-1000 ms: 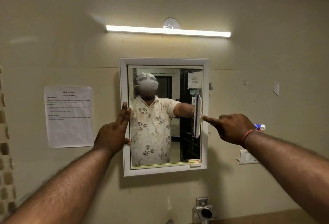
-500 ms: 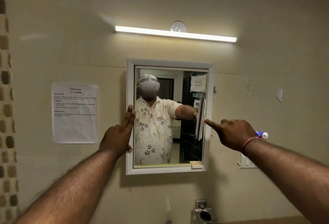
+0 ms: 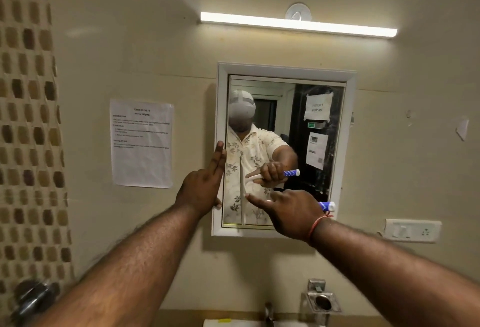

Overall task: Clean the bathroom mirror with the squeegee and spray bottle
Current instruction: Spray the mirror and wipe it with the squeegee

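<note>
A white-framed mirror (image 3: 285,69) hangs on the beige wall. My left hand (image 3: 202,186) rests flat against the mirror's left frame edge, fingers straight and pointing up. My right hand (image 3: 288,212) grips the squeegee (image 3: 327,206) by its white and blue handle, index finger stretched along it. The squeegee's blade stands upright against the glass in the left part of the mirror. The reflection shows the hand and handle. No spray bottle is in view.
A printed paper sheet (image 3: 141,142) is taped to the wall left of the mirror. A switch plate (image 3: 413,230) sits at the right. Below are a metal soap holder (image 3: 323,300), a tap (image 3: 268,313) and the basin's edge. A light bar (image 3: 298,24) glows above.
My right hand has drawn the squeegee leftward across the glass, from the mirror's right edge to its left part. My left hand has stayed on the left frame. The view has swung left.
</note>
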Action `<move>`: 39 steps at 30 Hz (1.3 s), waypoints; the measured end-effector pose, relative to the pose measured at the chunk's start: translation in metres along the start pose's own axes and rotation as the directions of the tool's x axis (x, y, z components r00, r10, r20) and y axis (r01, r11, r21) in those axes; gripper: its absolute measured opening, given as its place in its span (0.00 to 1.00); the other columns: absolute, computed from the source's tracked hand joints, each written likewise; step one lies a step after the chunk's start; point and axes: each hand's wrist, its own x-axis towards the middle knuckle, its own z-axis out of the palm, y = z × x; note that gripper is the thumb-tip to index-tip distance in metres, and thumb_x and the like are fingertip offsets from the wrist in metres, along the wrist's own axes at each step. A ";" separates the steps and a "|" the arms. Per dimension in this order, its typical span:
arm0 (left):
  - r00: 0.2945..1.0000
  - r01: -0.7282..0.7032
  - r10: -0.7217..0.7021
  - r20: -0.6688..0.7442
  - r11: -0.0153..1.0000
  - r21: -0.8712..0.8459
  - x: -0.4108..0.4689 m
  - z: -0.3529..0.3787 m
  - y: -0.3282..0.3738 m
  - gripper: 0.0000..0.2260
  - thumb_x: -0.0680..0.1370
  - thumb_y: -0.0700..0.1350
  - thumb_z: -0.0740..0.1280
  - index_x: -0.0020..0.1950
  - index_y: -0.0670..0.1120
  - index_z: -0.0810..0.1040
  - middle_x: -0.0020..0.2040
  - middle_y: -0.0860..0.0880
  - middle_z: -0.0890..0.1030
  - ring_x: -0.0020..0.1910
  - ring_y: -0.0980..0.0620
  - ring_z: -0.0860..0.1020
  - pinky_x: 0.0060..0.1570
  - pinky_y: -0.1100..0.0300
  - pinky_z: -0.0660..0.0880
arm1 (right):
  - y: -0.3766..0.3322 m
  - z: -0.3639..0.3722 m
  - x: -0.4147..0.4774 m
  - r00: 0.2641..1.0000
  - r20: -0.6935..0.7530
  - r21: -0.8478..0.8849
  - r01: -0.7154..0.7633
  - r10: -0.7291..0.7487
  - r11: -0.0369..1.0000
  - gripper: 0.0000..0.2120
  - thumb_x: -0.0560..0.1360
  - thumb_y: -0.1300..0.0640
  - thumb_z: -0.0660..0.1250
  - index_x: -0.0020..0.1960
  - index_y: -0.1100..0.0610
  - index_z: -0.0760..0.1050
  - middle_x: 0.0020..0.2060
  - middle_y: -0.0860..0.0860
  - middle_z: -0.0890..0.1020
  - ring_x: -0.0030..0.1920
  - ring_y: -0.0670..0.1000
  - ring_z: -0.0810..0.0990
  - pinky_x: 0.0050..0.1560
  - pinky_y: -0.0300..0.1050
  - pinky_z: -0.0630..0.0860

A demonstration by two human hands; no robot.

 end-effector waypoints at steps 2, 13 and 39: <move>1.000 -0.008 0.008 -0.002 1.000 0.013 -0.002 0.002 -0.001 0.75 0.64 0.36 0.89 0.90 0.50 0.34 0.89 0.54 0.29 0.41 0.41 0.83 0.43 0.44 0.86 | -0.012 0.007 0.010 1.000 -0.025 0.000 0.009 -0.009 1.000 0.33 0.83 0.50 0.61 0.84 0.36 0.54 0.42 0.51 0.81 0.34 0.54 0.80 0.29 0.46 0.75; 1.000 -0.020 0.019 0.013 0.999 0.028 -0.009 0.016 -0.007 0.73 0.63 0.42 0.90 0.91 0.46 0.39 0.89 0.52 0.29 0.41 0.38 0.81 0.44 0.44 0.84 | -0.033 0.027 0.033 0.998 -0.058 0.033 0.002 0.000 0.999 0.35 0.81 0.51 0.65 0.85 0.38 0.56 0.42 0.51 0.83 0.36 0.55 0.82 0.32 0.49 0.79; 1.000 0.000 0.000 0.009 0.998 0.070 -0.019 0.022 -0.005 0.75 0.64 0.49 0.91 0.90 0.48 0.34 0.89 0.53 0.30 0.39 0.45 0.79 0.44 0.50 0.82 | -0.034 0.032 0.034 0.999 -0.049 0.025 -0.003 0.004 1.000 0.38 0.78 0.52 0.68 0.85 0.42 0.59 0.38 0.50 0.80 0.32 0.52 0.78 0.28 0.45 0.73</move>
